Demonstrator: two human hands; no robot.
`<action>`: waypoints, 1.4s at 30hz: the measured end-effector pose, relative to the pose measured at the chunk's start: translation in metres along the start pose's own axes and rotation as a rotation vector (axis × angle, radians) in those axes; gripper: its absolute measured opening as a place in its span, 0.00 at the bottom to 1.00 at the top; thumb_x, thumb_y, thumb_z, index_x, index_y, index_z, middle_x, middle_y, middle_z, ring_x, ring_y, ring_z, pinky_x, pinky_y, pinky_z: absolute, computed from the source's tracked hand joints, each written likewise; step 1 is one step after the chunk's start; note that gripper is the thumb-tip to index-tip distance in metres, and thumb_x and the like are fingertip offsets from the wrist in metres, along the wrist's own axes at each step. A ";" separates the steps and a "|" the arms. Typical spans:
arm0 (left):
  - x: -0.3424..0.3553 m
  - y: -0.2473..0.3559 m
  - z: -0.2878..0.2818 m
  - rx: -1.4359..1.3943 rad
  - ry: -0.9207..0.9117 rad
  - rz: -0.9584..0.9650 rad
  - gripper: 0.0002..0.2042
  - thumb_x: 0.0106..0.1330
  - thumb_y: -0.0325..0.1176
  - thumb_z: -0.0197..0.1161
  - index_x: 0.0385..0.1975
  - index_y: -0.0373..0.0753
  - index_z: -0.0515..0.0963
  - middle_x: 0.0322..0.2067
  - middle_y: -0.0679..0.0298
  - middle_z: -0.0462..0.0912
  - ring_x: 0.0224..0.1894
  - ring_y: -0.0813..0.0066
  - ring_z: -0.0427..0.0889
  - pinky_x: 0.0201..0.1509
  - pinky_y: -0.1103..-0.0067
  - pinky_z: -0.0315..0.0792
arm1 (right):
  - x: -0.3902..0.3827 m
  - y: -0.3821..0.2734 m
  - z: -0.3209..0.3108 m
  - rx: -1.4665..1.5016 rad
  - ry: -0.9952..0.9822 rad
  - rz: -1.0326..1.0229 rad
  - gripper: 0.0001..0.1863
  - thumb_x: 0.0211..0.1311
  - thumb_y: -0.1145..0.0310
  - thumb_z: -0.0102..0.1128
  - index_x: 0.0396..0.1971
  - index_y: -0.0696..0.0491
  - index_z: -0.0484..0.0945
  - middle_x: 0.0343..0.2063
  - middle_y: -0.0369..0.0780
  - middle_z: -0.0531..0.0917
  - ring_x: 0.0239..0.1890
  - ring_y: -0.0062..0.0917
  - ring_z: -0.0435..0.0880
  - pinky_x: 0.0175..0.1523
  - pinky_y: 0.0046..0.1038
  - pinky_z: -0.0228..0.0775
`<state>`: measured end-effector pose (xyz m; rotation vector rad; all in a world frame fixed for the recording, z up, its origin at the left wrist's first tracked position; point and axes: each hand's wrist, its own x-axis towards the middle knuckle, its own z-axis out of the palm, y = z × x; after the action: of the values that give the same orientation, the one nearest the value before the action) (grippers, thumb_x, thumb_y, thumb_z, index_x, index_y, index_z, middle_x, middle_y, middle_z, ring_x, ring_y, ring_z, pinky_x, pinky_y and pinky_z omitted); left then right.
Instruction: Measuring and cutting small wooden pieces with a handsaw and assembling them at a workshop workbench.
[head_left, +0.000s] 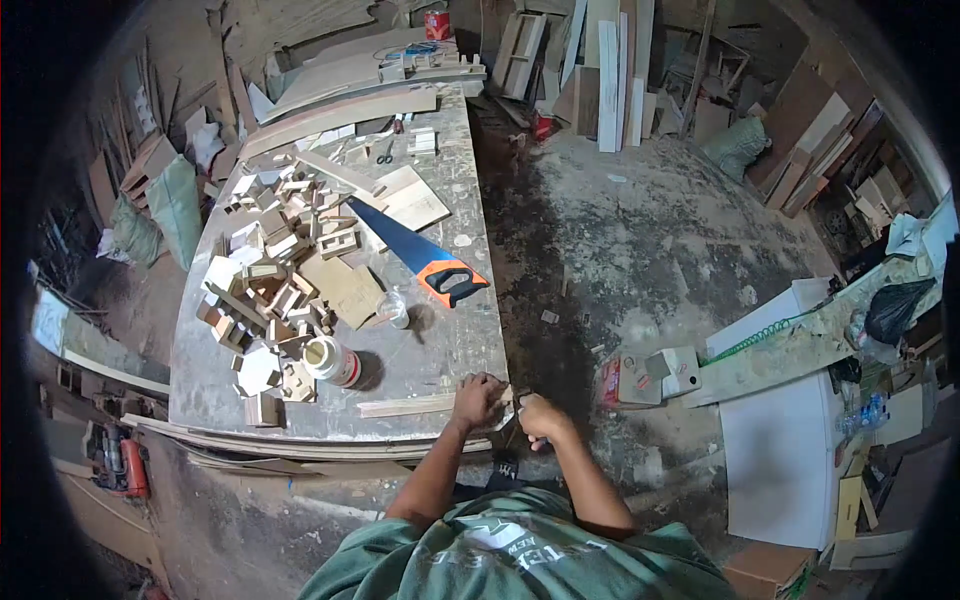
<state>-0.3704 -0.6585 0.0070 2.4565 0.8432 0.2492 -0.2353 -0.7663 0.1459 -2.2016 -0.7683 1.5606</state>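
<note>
My left hand point(480, 401) presses down on a thin wooden strip point(405, 406) at the near right corner of the workbench point(440, 352), its fingers curled over the wood. The strip's end juts out past that hand at the bench edge. Just beyond the edge, my right hand point(544, 419) is closed around a small dark-handled tool point(521, 402). Its kind is hard to make out, since my fingers cover most of it. The tool is close to the strip's end; whether they touch I cannot tell.
A handsaw point(418, 250) with an orange and black handle lies on the bench. A large heap of small wooden pieces point(270, 290) covers the left side. A white glue jar point(332, 362) and a clear cup point(393, 309) stand nearby. Boards point(610, 85) lean at the back.
</note>
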 end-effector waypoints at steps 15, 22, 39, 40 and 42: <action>0.000 0.000 -0.003 -0.045 0.016 0.044 0.22 0.55 0.47 0.67 0.49 0.50 0.78 0.48 0.61 0.74 0.51 0.52 0.69 0.56 0.60 0.60 | 0.051 0.018 -0.001 -0.096 -0.077 -0.053 0.20 0.53 0.84 0.47 0.47 0.62 0.75 0.17 0.43 0.77 0.12 0.29 0.76 0.16 0.36 0.71; 0.003 0.007 -0.007 -0.013 0.000 0.030 0.20 0.56 0.46 0.65 0.49 0.52 0.77 0.48 0.60 0.73 0.51 0.52 0.70 0.55 0.57 0.62 | 0.073 0.031 0.000 -0.110 -0.089 -0.107 0.19 0.58 0.79 0.42 0.46 0.54 0.79 0.15 0.41 0.76 0.11 0.25 0.74 0.15 0.33 0.65; -0.002 0.000 -0.007 -0.044 0.028 0.046 0.23 0.55 0.51 0.65 0.49 0.49 0.77 0.48 0.60 0.75 0.52 0.53 0.70 0.55 0.57 0.63 | 0.087 0.036 0.006 -0.174 -0.087 -0.118 0.14 0.65 0.75 0.42 0.43 0.59 0.77 0.16 0.45 0.78 0.11 0.30 0.76 0.15 0.36 0.67; -0.008 -0.003 -0.010 -0.021 0.027 0.004 0.22 0.54 0.48 0.65 0.49 0.51 0.78 0.48 0.61 0.75 0.52 0.54 0.70 0.55 0.58 0.64 | 0.070 0.025 0.008 -0.210 -0.133 -0.179 0.13 0.66 0.75 0.42 0.42 0.59 0.77 0.16 0.45 0.78 0.10 0.30 0.76 0.15 0.36 0.67; 0.000 0.007 -0.010 0.017 0.030 0.014 0.21 0.53 0.45 0.66 0.50 0.54 0.79 0.47 0.62 0.75 0.51 0.55 0.72 0.54 0.59 0.65 | 0.073 0.038 0.004 -0.213 -0.069 -0.258 0.13 0.65 0.77 0.42 0.41 0.58 0.77 0.16 0.45 0.78 0.10 0.29 0.75 0.15 0.37 0.67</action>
<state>-0.3698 -0.6588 0.0197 2.4815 0.8441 0.2857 -0.2121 -0.7530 0.0681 -2.0943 -1.2376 1.4907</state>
